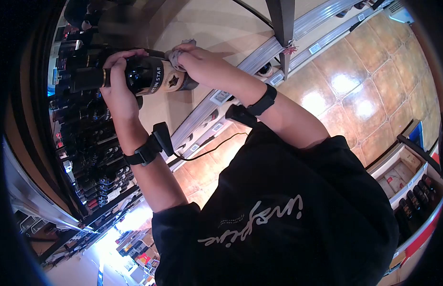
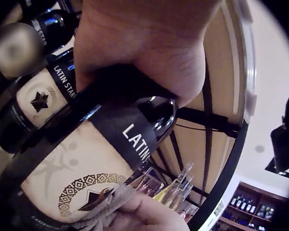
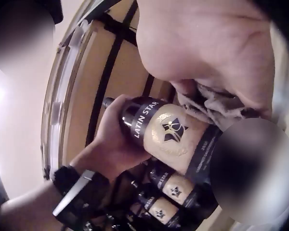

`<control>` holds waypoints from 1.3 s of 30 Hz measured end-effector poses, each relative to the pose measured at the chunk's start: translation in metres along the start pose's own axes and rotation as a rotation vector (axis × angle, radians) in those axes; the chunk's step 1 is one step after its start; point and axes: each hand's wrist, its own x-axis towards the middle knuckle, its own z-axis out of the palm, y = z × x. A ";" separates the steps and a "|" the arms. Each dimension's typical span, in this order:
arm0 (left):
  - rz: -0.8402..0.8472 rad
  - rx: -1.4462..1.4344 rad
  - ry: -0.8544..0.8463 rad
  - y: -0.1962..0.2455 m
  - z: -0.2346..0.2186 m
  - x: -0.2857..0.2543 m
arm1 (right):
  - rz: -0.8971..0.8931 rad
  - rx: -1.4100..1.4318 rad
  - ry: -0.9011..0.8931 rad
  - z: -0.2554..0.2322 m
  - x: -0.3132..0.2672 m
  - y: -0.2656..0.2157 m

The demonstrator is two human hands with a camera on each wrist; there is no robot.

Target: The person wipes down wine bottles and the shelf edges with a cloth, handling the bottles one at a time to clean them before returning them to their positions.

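A dark wine bottle (image 1: 152, 76) with a cream star label lies tilted between both hands. My left hand (image 1: 120, 88) grips it around the neck and shoulder. In the right wrist view the LATIN STAR lettering and label of the bottle (image 3: 171, 132) face the camera. My right hand (image 1: 195, 62) pinches a grey cloth (image 3: 209, 103) against the bottle's lower body. From the left wrist, the cloth (image 2: 103, 209) overlaps the label's lower edge, with fingertips of the right hand (image 2: 151, 214) on it.
More bottles with the same label (image 2: 41, 96) stand close beside the held one. A shelf edge with price tags (image 1: 221, 97) runs below the hands. Rows of bottles (image 1: 100, 157) fill the rack at left. A wooden bin with bottles (image 1: 417, 195) stands on the tiled floor at right.
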 end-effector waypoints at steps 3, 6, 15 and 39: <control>0.030 0.014 -0.023 -0.001 -0.002 0.001 | 0.042 -0.279 -0.025 -0.001 -0.010 -0.007; 0.019 -0.037 -0.042 -0.006 -0.006 0.003 | -0.124 -0.534 0.011 0.002 -0.033 -0.003; 0.068 -0.061 -0.042 -0.012 -0.009 0.003 | -0.135 -0.689 -0.104 0.002 -0.062 -0.032; 0.092 -0.070 0.063 -0.063 0.010 -0.046 | -0.697 -0.395 0.159 0.054 -0.014 -0.091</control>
